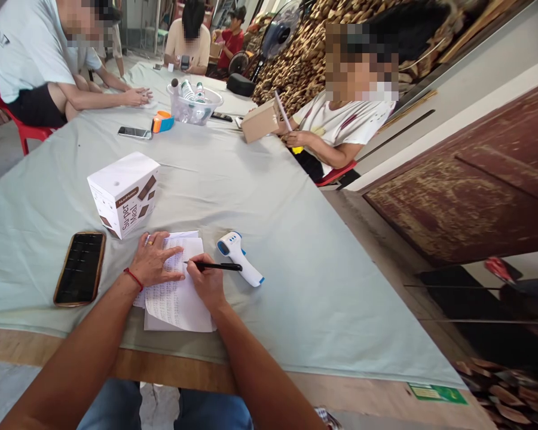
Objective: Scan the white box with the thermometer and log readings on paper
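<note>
A stack of white paper sheets (pixel 174 304) covered in rows of writing lies on the cloth in front of me. Spread over its upper left part is my left hand (pixel 155 263), fingers apart and resting on the page. My right hand (pixel 206 283) pinches a black pen (pixel 222 266), whose tip points at the paper near my left fingers. Just right of the sheets lies a white and blue infrared thermometer (pixel 242 260). Behind my left hand stands a white box (pixel 124 194) with brown print. A dark phone (pixel 79 269) in a brown case lies to the left.
Farther back are a grey phone (pixel 135 132), an orange and blue object (pixel 162 121) and a clear plastic tub (pixel 192 107) of bottles. A person at the right holds a cardboard box (pixel 260 121); other people sit around the table. A fan (pixel 280 33) stands before stacked firewood.
</note>
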A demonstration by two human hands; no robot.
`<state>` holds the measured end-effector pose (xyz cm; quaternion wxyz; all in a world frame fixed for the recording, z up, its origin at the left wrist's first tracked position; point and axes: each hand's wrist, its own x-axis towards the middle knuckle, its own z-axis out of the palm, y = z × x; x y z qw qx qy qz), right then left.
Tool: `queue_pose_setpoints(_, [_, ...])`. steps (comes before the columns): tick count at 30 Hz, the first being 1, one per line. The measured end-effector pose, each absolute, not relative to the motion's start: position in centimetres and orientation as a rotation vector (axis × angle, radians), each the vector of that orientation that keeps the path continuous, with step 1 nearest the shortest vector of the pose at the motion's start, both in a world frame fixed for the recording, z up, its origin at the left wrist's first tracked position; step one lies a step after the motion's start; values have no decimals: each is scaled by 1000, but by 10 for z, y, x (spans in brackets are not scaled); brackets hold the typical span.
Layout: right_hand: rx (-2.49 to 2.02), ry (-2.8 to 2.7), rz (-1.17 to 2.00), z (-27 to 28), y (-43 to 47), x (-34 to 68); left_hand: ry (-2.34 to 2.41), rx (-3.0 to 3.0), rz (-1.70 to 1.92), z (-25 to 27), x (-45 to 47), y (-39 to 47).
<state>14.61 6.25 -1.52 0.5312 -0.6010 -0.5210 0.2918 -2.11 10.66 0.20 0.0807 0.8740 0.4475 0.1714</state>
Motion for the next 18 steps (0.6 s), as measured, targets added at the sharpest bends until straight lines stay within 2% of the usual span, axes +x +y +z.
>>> queue_pose_setpoints(18, [-1471, -1239, 674, -15, 62, 146, 1341, 2616, 502, 2, -21, 107])
